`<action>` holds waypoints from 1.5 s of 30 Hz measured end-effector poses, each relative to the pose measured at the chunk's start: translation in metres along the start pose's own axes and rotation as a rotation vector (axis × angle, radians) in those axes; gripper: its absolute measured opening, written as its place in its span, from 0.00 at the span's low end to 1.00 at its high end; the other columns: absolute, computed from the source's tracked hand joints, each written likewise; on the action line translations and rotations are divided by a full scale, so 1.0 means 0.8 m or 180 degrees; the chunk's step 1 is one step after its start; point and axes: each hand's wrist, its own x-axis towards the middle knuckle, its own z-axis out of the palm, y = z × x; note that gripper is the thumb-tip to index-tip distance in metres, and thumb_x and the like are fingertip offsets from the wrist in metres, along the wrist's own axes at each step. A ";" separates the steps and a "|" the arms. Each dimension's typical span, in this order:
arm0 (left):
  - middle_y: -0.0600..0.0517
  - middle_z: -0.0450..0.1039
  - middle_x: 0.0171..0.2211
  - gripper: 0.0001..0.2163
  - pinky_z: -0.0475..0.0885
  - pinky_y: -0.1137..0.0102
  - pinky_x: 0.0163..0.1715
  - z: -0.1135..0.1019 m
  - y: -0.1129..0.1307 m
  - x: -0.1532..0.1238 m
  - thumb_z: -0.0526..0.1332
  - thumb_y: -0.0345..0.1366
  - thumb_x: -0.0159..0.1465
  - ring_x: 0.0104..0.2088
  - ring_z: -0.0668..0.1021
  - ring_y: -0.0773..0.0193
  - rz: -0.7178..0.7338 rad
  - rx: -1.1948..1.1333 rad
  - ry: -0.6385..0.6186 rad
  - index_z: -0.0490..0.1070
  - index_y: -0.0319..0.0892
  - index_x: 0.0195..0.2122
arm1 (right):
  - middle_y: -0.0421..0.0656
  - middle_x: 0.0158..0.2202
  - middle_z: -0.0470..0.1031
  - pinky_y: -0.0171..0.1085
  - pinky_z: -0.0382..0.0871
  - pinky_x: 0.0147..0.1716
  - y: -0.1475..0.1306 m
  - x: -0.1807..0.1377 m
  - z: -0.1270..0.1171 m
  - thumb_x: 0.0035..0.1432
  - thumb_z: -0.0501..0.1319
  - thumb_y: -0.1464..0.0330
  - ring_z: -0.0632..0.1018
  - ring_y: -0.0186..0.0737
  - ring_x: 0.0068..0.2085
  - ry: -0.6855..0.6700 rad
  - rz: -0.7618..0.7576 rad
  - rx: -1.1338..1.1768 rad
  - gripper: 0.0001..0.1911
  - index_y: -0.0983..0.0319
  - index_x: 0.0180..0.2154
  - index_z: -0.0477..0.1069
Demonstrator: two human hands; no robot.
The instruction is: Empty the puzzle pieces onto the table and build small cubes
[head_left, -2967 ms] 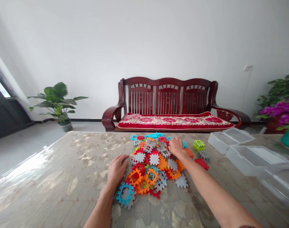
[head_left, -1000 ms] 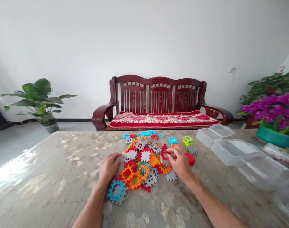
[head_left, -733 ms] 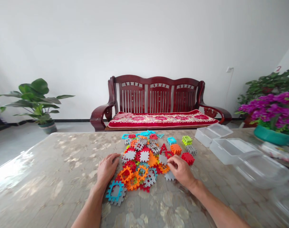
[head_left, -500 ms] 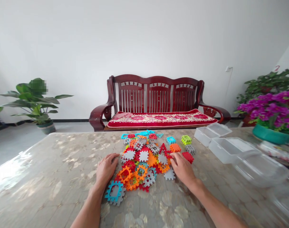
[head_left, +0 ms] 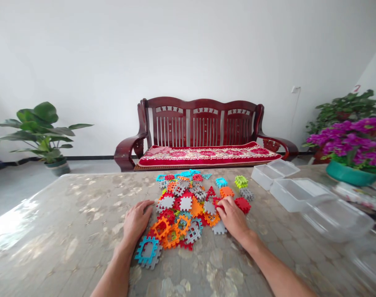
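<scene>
Two bare hands rest at the edges of a heap of toothed plastic building tiles [head_left: 188, 206] in orange, red, grey and turquoise, spread across the middle of a marble-patterned table [head_left: 67, 231]. The left hand [head_left: 135, 220] lies flat and open, palm down, with its fingertips touching the heap's left edge beside a grey square tile [head_left: 167, 202]; it holds nothing. The right hand [head_left: 233, 216] is loosely curled at the heap's right side, fingers bent over a small red tile [head_left: 217, 201]; whether it actually grips that piece I cannot tell from where I stand.

Just beside the right hand sit a grey notched tile [head_left: 219, 227] nearer the person and a red square tile [head_left: 243, 204] on the far side. Close to the left wrist lies a turquoise open-frame tile [head_left: 146, 249] stacked on a grey one. Set apart from the heap toward the right are an orange tile [head_left: 226, 192], a lime-green tile [head_left: 240, 181] and a turquoise tile [head_left: 221, 182].

Further right on the table stand clear plastic storage boxes [head_left: 287, 194]. Beyond them is a teal pot of purple flowers [head_left: 351, 173]. Behind the table is a dark red wooden bench [head_left: 200, 128] with a floral cushion, and a leafy green plant [head_left: 39, 132] stands on the floor at the left.
</scene>
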 end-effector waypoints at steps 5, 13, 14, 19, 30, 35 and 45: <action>0.53 0.75 0.50 0.15 0.66 0.64 0.52 -0.003 0.004 -0.001 0.51 0.40 0.64 0.50 0.75 0.57 0.0001 -0.0004 0.0030 0.76 0.49 0.45 | 0.45 0.45 0.69 0.40 0.69 0.48 0.002 -0.008 -0.008 0.59 0.55 0.71 0.74 0.41 0.47 0.0227 -0.0329 0.0547 0.07 0.58 0.38 0.70; 0.53 0.75 0.50 0.15 0.66 0.66 0.52 -0.004 0.004 -0.001 0.52 0.40 0.64 0.50 0.75 0.58 -0.0005 -0.0047 0.0002 0.76 0.49 0.45 | 0.47 0.48 0.72 0.41 0.70 0.46 -0.008 -0.016 -0.008 0.53 0.60 0.67 0.74 0.44 0.48 -0.0086 -0.0032 0.0802 0.11 0.60 0.41 0.69; 0.53 0.75 0.50 0.15 0.66 0.65 0.52 -0.004 0.004 -0.001 0.52 0.40 0.64 0.50 0.75 0.58 -0.0008 -0.0046 0.0000 0.76 0.49 0.45 | 0.47 0.46 0.73 0.41 0.69 0.46 -0.009 -0.014 -0.006 0.53 0.61 0.66 0.75 0.44 0.47 -0.0098 0.0026 0.0764 0.12 0.59 0.41 0.69; 0.52 0.75 0.51 0.16 0.66 0.64 0.52 -0.004 0.003 -0.001 0.51 0.40 0.64 0.50 0.75 0.57 -0.0002 -0.0038 -0.0013 0.76 0.49 0.46 | 0.44 0.41 0.75 0.41 0.68 0.45 -0.017 -0.009 0.000 0.51 0.61 0.69 0.75 0.44 0.44 -0.0204 0.0271 0.0646 0.11 0.58 0.39 0.68; 0.52 0.74 0.52 0.17 0.67 0.63 0.51 -0.004 0.004 0.000 0.50 0.41 0.64 0.51 0.75 0.56 -0.0041 0.0059 -0.0074 0.75 0.50 0.47 | 0.43 0.43 0.76 0.39 0.67 0.41 0.026 0.007 -0.062 0.47 0.63 0.62 0.76 0.44 0.44 0.0296 0.0939 0.0168 0.19 0.57 0.44 0.69; 0.51 0.75 0.51 0.17 0.67 0.63 0.52 -0.002 0.001 0.001 0.50 0.41 0.64 0.50 0.75 0.56 0.0044 0.0078 -0.0011 0.76 0.49 0.46 | 0.46 0.42 0.76 0.40 0.66 0.38 0.060 0.005 -0.079 0.47 0.64 0.58 0.76 0.48 0.44 0.0174 0.1207 -0.0294 0.22 0.58 0.45 0.69; 0.52 0.75 0.50 0.16 0.67 0.64 0.52 0.000 -0.003 0.002 0.50 0.42 0.64 0.50 0.76 0.57 0.0081 0.0077 0.0031 0.76 0.49 0.46 | 0.48 0.43 0.76 0.41 0.66 0.36 0.077 -0.002 -0.070 0.46 0.65 0.56 0.76 0.51 0.43 -0.0012 0.1212 -0.0559 0.26 0.59 0.47 0.69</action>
